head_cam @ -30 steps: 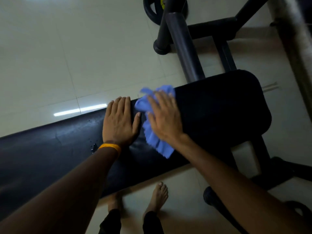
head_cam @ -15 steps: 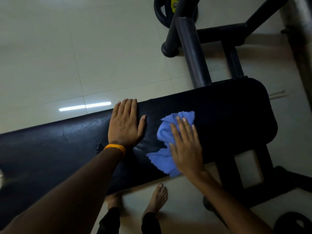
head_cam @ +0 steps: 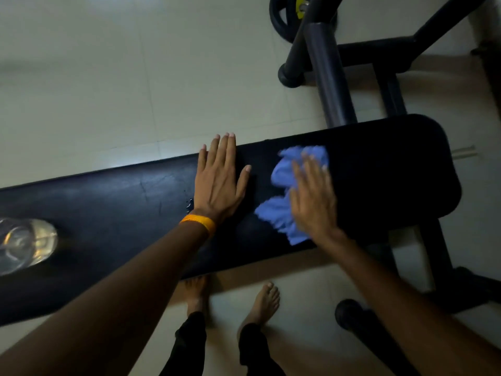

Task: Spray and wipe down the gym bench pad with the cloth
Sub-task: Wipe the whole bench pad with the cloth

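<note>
Tiled floor, dim gym. Gym bench pad: right grip flat, unclenched, pressing blue cloth at pad's right end; left grip flat, released, mid-pad. Droplets unwiped mid-pad; wiping likely partway.

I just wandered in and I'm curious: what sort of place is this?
Most likely a gym or home workout room: a long black padded bench, a weight plate beside a dark metal rack frame, all on a pale tiled floor.
</note>
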Tool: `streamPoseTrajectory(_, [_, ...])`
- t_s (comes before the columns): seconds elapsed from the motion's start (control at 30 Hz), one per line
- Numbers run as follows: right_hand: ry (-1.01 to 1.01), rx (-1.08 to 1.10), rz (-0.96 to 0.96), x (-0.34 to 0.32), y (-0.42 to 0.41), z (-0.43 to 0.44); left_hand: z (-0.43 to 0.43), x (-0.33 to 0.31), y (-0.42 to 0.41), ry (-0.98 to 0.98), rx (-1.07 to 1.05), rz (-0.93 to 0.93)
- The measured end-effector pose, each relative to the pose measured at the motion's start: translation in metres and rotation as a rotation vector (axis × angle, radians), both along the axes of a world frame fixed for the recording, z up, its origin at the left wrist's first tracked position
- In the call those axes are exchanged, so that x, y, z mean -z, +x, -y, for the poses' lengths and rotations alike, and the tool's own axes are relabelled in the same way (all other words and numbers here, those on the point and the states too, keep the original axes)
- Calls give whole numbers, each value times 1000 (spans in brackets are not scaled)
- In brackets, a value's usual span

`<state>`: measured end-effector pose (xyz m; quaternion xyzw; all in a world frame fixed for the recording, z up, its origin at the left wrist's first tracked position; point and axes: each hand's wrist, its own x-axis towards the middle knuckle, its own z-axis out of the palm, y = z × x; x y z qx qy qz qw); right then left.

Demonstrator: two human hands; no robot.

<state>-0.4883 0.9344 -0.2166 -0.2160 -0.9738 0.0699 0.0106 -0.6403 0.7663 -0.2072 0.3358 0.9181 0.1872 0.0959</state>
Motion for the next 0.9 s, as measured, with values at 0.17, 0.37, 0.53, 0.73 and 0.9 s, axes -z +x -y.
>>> streamPoseTrajectory(0.17, [10,446,-51,-2,-53,37,100,1,22,-65,-124,-55])
streamPoseTrajectory(0.37, [-51,-214,-16,3,-37,9,169,19,27,-221,-130,-79])
streamPoseTrajectory(0.53, [-39,371,-88,1,-91,24,170,26,28,-217,-129,-105])
streamPoseTrajectory(0.73, [-117,-422,-27,0,-24,69,172,28,28,-163,-140,-135])
streamPoseTrajectory(0.9, [-80,194,11,3,-77,-17,171,30,27,-164,-140,-152])
